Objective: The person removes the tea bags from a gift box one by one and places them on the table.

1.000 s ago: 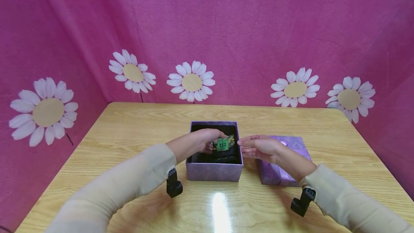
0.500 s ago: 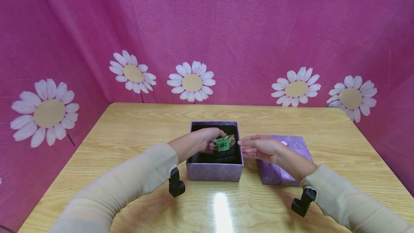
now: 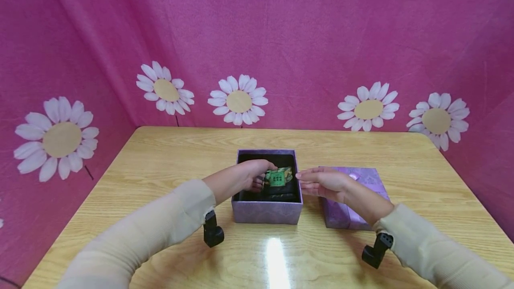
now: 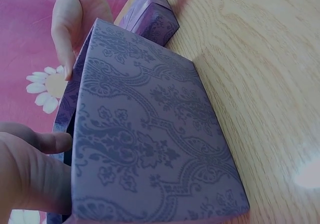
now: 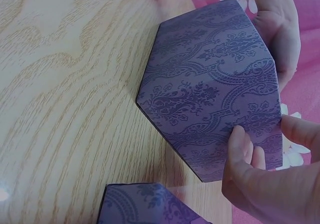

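Observation:
A purple patterned box [image 3: 267,213] stands uncovered on the table, its inside black. In it lies a packet [image 3: 278,178] with a green label and dark print, over something glossy and black. My left hand [image 3: 257,175] reaches inside over the left wall. Its thumb lies along the packet's upper left edge and its fingers are at the left edge; I cannot tell whether they hold it. In the left wrist view the box's near wall hides those fingertips. My right hand [image 3: 325,182] steadies the right wall from outside, extended fingertips [image 5: 239,132] against it and thumb at the rim.
Right of the box lies a purple lid [image 3: 349,217] with a ribbon, partly under my right forearm. The wooden table [image 3: 180,155] meets a pink curtain [image 3: 297,48] printed with white daisies behind and at the sides.
My left hand has drawn back slightly to the left. The packet, tilted earlier, now lies flatter with its label straighter. The right hand and box have hardly moved.

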A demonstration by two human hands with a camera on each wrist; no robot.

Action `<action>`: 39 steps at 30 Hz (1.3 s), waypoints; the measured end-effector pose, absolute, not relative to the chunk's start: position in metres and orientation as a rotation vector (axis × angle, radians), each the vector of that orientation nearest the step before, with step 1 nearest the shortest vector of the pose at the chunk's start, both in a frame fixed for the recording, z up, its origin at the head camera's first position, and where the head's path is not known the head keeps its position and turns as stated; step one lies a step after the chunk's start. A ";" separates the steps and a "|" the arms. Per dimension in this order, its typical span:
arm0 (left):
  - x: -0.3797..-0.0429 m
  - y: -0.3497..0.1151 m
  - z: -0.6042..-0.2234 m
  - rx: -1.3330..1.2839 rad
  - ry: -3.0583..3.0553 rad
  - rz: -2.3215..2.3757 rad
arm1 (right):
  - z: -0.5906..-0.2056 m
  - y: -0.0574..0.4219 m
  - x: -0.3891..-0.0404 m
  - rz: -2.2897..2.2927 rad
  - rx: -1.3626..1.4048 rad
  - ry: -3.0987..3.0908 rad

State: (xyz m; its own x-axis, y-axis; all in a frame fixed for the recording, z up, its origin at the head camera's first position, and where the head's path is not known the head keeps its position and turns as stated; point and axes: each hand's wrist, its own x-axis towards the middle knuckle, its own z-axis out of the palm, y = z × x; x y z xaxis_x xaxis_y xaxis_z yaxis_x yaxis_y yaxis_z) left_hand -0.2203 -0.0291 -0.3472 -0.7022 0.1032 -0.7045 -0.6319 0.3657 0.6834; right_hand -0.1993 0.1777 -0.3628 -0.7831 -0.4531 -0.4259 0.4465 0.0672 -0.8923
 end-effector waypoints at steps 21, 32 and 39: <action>-0.218 -0.036 -0.341 -0.481 1.917 1.444 | -0.362 0.177 -0.200 -1.765 0.007 1.718; -0.219 -0.038 -0.337 -0.486 1.907 1.410 | -0.362 0.176 -0.199 -1.757 0.009 1.721; -0.219 -0.040 -0.334 -0.476 1.891 1.432 | -0.362 0.176 -0.199 -1.753 -0.011 1.714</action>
State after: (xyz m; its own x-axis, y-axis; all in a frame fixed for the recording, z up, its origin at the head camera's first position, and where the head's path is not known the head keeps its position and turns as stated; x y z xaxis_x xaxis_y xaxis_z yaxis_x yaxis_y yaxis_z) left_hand -0.2188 -0.0395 -0.3336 -0.6828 0.1218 -0.7204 -0.6603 0.3190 0.6799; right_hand -0.1992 0.1764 -0.3624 -0.7716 -0.4604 -0.4389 0.4492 0.0941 -0.8885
